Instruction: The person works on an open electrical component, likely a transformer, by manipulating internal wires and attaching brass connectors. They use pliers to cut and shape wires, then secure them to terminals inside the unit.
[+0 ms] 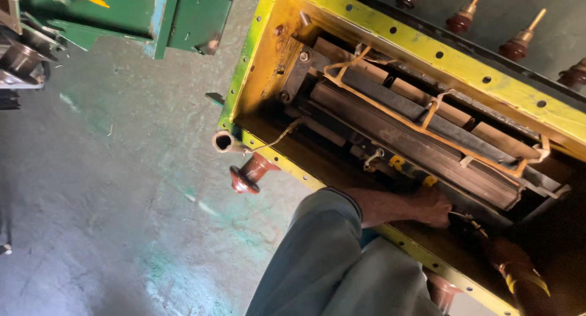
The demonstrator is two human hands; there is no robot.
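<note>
Tank: a yellow-rimmed steel tank point(390, 32) stands open on the green-stained concrete floor point(110, 188); its long axis runs from upper left to lower right of the view.
Core assembly: a dark laminated core with windings point(415, 133) lies inside the tank along that same axis, bound by tan strapping point(427, 111).
Bushings, far side: brown porcelain bushings point(519, 44) stand in a row outside the far rim, well apart from the hands.
Bushing, near side: one brown bushing point(250, 172) projects from the near wall, beside a short open pipe stub point(223, 142).
Left hand: the left hand point(434, 207) reaches over the near rim into the tank; the grey sleeve point(317, 249) covers the arm to the forearm.
Fingers, left: curled together at a lead wire point(469, 219); whether they clamp on it cannot be told, as the grip is in shadow.
Lead wire: thin, pale, lying just to the right of the left hand, between core and near wall, running along the tank's long axis toward the lower right.
Right hand: apparently the dark, shadowed form point(519, 273) at the lower right, inside the tank; state of its fingers cannot be told.
Nearer hand: the left, touching or just beside the lead wire.
</note>
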